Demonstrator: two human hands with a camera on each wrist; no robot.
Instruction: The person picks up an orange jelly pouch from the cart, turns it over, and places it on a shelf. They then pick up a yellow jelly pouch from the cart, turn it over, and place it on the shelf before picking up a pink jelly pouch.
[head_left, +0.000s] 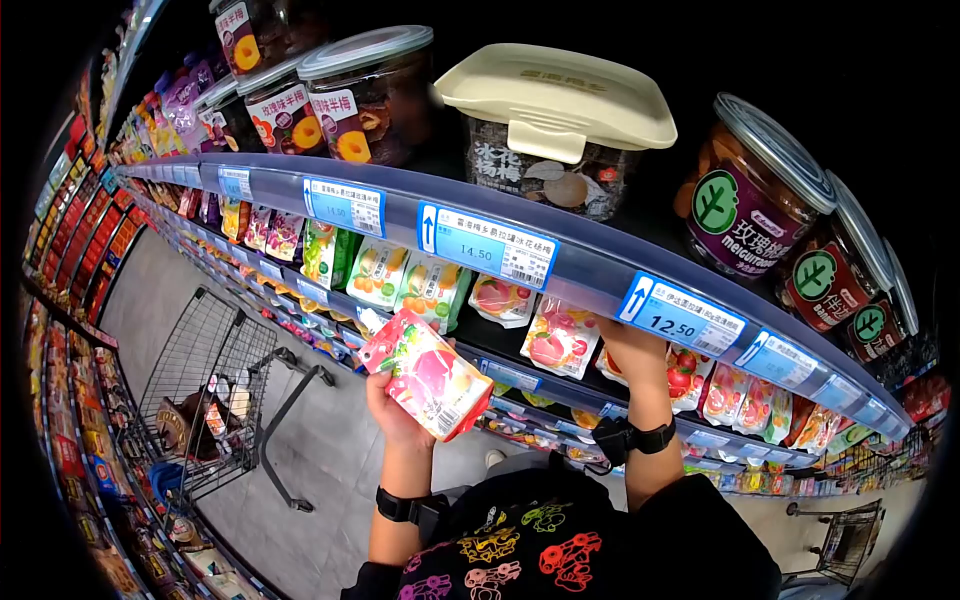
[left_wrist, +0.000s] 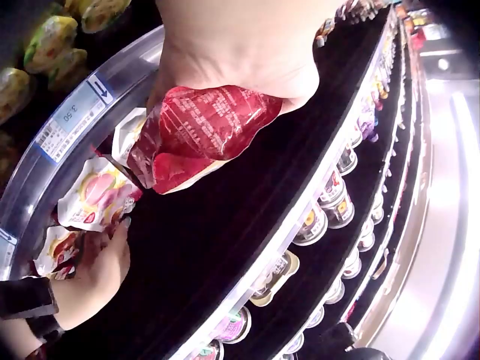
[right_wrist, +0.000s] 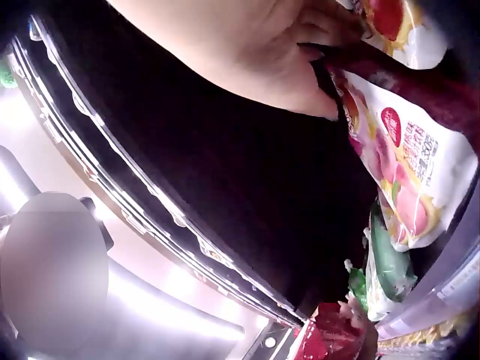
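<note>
My left hand (head_left: 396,412) grips a white and pink pouch (head_left: 428,375) with fruit pictures, held out in front of the shelf. In the left wrist view its red printed back (left_wrist: 217,124) shows below the palm. My right hand (head_left: 637,352) reaches under the price rail into the row of pouches, its fingertips hidden in the head view. From the right wrist, that hand (right_wrist: 292,56) lies close against the upper edge of a white and dark-red pouch (right_wrist: 405,161); I cannot tell whether the fingers close round it. Another pouch (head_left: 560,338) stands just left of it.
A blue-edged price rail (head_left: 480,240) runs above the pouches. Plastic tubs (head_left: 750,200) and a cream-lidded container (head_left: 560,120) stand on the upper shelf. A wire shopping cart (head_left: 205,400) holding goods stands on the floor at left; a second cart (head_left: 845,540) is at lower right.
</note>
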